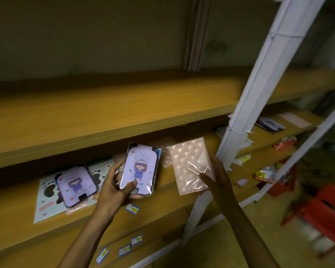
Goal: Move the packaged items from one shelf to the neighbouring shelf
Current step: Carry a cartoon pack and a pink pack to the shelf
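Your left hand (114, 182) reaches up from the lower edge, forearm angled toward the white shelf post (259, 89), and grips a plastic-wrapped lilac phone case (140, 169) printed with a cartoon girl: thumb pressed across its lower front, fingers curled behind. The case stands nearly upright, left of the post, above the middle wooden shelf (17, 219). Your right hand (217, 176) rises closer to the post and pinches a pink quilted-pattern packet (190, 165) at its lower right corner, thumb on the front, packet tilted. Further left of the post, a second lilac case (75, 185) lies on a pale printed card (46, 200) on that shelf.
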The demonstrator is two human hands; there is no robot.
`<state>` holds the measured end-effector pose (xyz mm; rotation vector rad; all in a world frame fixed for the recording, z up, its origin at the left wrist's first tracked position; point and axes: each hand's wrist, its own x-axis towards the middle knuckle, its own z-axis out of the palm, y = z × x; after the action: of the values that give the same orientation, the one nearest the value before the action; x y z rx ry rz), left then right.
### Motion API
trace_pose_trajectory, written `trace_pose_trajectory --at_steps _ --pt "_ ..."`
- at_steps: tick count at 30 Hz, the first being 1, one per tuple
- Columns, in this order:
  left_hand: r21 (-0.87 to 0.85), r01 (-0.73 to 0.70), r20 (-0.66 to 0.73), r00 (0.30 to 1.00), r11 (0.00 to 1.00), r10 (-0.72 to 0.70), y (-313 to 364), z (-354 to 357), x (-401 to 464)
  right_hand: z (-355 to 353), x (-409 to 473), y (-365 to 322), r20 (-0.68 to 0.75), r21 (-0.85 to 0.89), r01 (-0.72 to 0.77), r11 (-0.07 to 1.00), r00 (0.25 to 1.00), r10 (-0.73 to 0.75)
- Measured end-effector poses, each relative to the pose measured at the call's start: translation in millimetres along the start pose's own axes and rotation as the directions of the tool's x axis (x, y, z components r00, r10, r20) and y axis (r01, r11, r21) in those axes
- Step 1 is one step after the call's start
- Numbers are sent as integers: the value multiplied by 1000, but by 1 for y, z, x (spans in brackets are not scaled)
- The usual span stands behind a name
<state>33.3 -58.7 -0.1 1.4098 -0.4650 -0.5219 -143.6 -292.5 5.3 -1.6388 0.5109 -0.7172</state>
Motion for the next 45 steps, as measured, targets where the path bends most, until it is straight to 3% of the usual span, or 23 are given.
trace_pose_trajectory --at_steps 13,27,30,38,45 --pt "29 -43 346 938 999 31 8 196 -8 -200 -68 -1 -396 35 -17 999 918 29" --pt "93 -109 375 925 990 67 -23 432 12 -424 -67 36 -490 83 -87 993 864 117" --pt "55 -61 391 920 997 34 -23 473 21 -458 -52 42 -501 89 -86 992 857 119" --pt "17 28 398 917 999 -33 -43 571 80 -537 13 70 -500 94 -67 993 860 105" --pt "-15 9 336 942 1000 -4 -55 654 167 -609 122 91 -464 40 -101 994 879 108"
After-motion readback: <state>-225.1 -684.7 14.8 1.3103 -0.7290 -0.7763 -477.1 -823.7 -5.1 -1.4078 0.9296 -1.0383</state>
